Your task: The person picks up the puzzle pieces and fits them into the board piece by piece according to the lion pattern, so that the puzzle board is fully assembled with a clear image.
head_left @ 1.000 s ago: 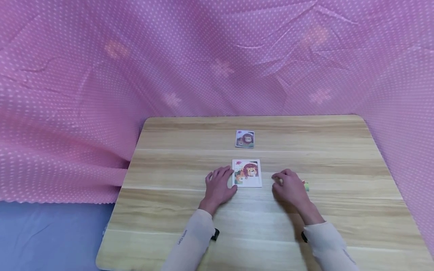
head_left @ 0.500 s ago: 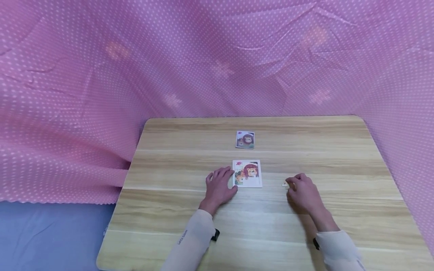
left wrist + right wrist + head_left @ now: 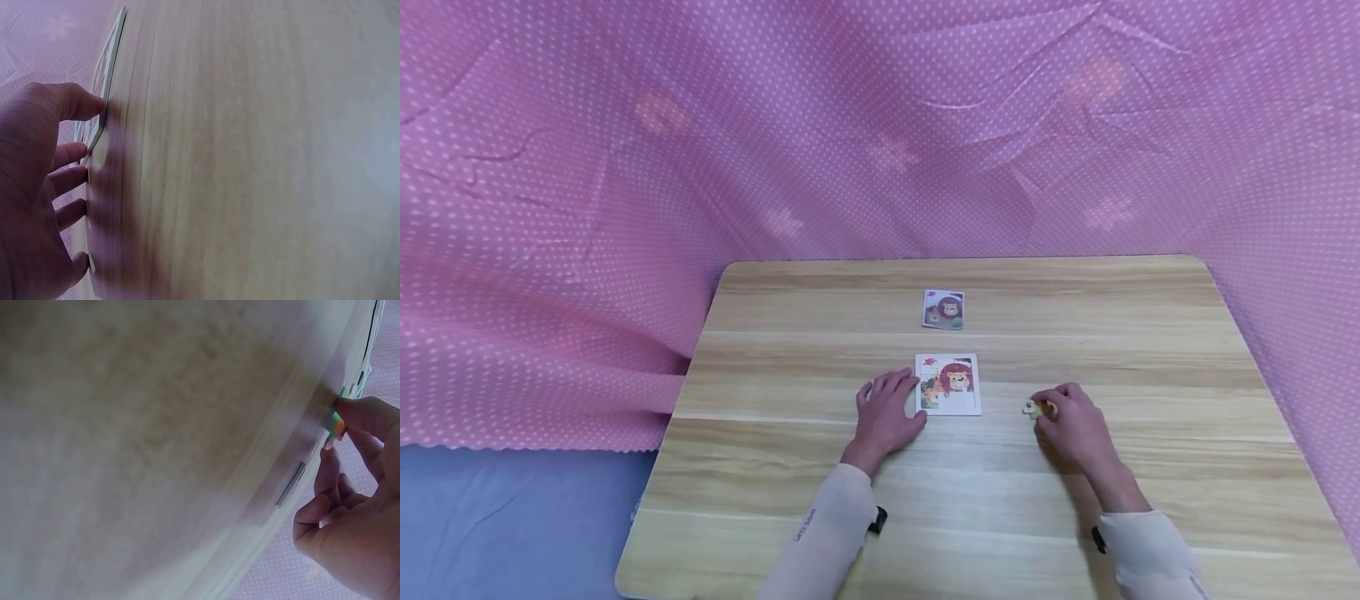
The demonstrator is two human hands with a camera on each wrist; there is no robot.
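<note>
My left hand (image 3: 887, 417) rests on the table at the left side of a white-framed lion puzzle (image 3: 948, 403), its fingers spread. The thumb and index finger touch the frame near its lower left corner. Lion and flower pictures fill part of the frame; a white gap shows at its lower right. To the right of the puzzle, my right hand (image 3: 1075, 421) pinches a small green and yellow puzzle piece (image 3: 1034, 409) just over the table. In the right wrist view, that puzzle piece (image 3: 338, 425) shows green and orange between thumb and fingers.
A small lion picture card (image 3: 943, 310) lies behind the puzzle on the wooden table (image 3: 1135, 333). Pink dotted cloth (image 3: 880, 125) hangs behind and beside the table. Blue fabric (image 3: 512, 517) lies at the left.
My right hand has moved right and slightly nearer, away from the puzzle, then stays there. More of the puzzle piece's green now shows at the fingertips. My left hand keeps its place.
</note>
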